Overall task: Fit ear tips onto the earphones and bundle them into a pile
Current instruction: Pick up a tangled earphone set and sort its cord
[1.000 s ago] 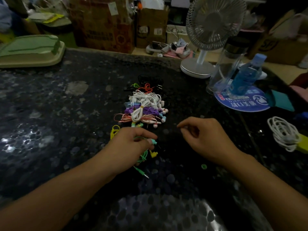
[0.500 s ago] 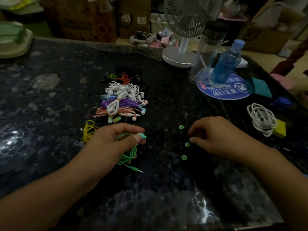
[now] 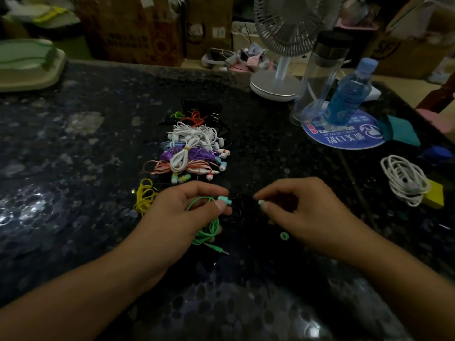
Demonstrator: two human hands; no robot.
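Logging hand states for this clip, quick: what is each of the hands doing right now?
Left hand: holding the green earphone, with its cable looped under the fingers.
Right hand: pinching a pale green ear tip at the fingertips.

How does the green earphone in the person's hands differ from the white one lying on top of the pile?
The green earphones hang in loose loops from the left hand; the white earphones lie untouched on the pile, coiled tight and tied round the middle with a band. Green sits nearest the person, white farther back. Both are wired in-ear sets.
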